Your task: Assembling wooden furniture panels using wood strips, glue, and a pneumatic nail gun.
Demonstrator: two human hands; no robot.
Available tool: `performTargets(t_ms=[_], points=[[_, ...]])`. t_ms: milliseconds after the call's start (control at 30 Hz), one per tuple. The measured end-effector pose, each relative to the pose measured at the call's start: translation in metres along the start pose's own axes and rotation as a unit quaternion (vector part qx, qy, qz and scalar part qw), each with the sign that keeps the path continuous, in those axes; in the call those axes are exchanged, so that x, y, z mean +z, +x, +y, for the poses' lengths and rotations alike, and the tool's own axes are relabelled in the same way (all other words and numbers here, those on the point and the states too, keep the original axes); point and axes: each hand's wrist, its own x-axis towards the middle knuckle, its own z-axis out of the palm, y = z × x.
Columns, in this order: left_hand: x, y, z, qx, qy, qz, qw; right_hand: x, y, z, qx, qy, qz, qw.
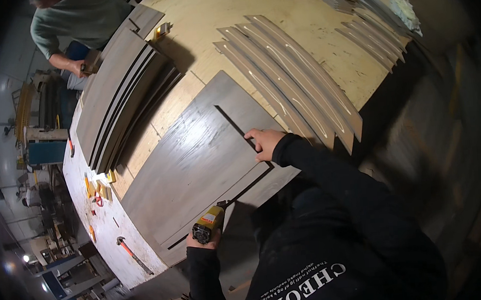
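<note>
A large grey wood-grain panel [190, 148] lies in front of me, with thin black lines or slots forming an angular outline on it. My left hand [212, 242] grips a yellow and black power tool [208, 223], which looks like a nail gun. Its nose rests by the dark line near the panel's near edge. My right hand [268, 143] lies on the panel at the corner of the dark line, thumb and fingers apart. Whether a loose strip sits under those fingertips I cannot tell.
Stacked grey panels [119, 86] stand at the far left, near another person [76, 27]. Several curved slats with pale glue lines [288, 74] lie at the right, with more slats [372, 43] beyond. A hammer [133, 255] lies on the table's left part.
</note>
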Motion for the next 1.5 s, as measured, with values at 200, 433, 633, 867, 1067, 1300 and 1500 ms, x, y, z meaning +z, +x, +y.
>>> performTargets(t_ms=[200, 433, 633, 867, 1067, 1300, 1500], points=[[0.003, 0.007, 0.003, 0.036, 0.043, 0.007, 0.998, 0.001, 0.003, 0.004, 0.006, 0.006, 0.007, 1.0], [0.009, -0.007, 0.038, 0.004, -0.026, 0.012, 1.0, 0.002, 0.005, 0.003, 0.013, 0.014, 0.007, 1.0], [0.031, 0.01, 0.094, 0.033, -0.033, -0.037, 0.998, 0.0, 0.006, 0.01, 0.016, 0.03, 0.019, 0.999], [0.049, 0.037, 0.096, 0.066, -0.073, -0.069, 0.993, 0.002, 0.01, 0.01, 0.002, 0.033, 0.041, 0.999], [0.049, 0.038, 0.107, 0.066, -0.048, -0.086, 0.993, 0.002, 0.011, 0.013, 0.005, 0.042, 0.04, 0.998], [0.048, 0.042, 0.095, 0.05, -0.026, -0.089, 0.994, 0.005, 0.015, 0.014, 0.006, 0.044, 0.034, 0.998], [0.052, 0.039, 0.1, 0.061, -0.019, -0.051, 0.997, 0.006, 0.014, 0.015, 0.002, 0.04, 0.049, 0.998]])
